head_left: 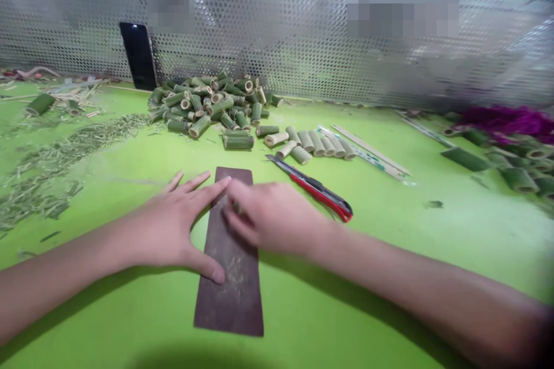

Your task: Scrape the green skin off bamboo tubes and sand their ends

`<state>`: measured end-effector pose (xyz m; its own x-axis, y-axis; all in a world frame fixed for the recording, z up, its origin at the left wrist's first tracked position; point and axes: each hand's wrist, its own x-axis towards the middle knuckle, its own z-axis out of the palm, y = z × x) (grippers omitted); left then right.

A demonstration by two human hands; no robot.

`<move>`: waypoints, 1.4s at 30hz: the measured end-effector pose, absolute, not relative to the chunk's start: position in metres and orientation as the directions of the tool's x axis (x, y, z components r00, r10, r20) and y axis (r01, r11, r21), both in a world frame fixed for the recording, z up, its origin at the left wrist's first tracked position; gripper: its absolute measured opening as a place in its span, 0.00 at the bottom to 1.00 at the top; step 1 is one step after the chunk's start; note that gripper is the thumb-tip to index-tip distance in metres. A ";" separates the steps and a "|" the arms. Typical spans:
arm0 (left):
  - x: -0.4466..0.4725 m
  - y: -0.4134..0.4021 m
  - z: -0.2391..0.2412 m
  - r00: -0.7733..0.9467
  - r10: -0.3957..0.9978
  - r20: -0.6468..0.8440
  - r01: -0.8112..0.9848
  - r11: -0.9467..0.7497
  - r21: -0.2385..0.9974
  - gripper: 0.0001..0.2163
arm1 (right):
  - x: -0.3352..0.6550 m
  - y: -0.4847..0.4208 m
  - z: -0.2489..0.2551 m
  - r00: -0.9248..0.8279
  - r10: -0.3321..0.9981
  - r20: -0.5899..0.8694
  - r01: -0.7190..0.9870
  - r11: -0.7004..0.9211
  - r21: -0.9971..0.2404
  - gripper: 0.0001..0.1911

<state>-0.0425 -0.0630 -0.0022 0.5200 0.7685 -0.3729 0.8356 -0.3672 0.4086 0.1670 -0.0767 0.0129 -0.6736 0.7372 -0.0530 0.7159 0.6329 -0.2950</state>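
Observation:
A dark brown strip of sandpaper [236, 311] lies lengthwise on the green table, with pale dust on its middle. My left hand [173, 225] is spread flat, its thumb and index finger pressing the strip's left side. Over the upper part of the strip, my right hand [277, 216] is closed and slightly blurred. Its fingers are wrapped round a short bamboo piece [237, 206], of which only a small greenish bit shows. Just beyond the right hand lies a red and black utility knife [318, 187] with its blade out.
Green bamboo tubes [216, 98] are heaped at the back. Peeled pale tubes [326, 144] lie in a row beside thin sticks [372, 150]. Green shavings [64, 155] spread on the left. A phone [138, 56] leans on the perforated metal panel [294, 40]. Purple material [511, 124] covers bamboo at right.

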 end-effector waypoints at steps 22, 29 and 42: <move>-0.041 -0.064 -0.002 0.500 0.749 -0.435 0.855 -0.349 0.382 0.66 | 0.165 -0.078 0.027 -0.684 0.715 -0.147 0.727 0.650 -0.221 0.04; -0.040 -0.063 -0.003 0.513 0.761 -0.396 0.844 -0.363 0.395 0.67 | 0.167 -0.079 0.024 -0.742 0.662 -0.105 0.664 0.706 -0.247 0.03; -0.047 -0.064 -0.003 0.496 0.775 -0.392 0.849 -0.338 0.406 0.65 | 0.187 -0.069 0.001 -0.745 0.650 0.148 0.553 0.727 -0.407 0.07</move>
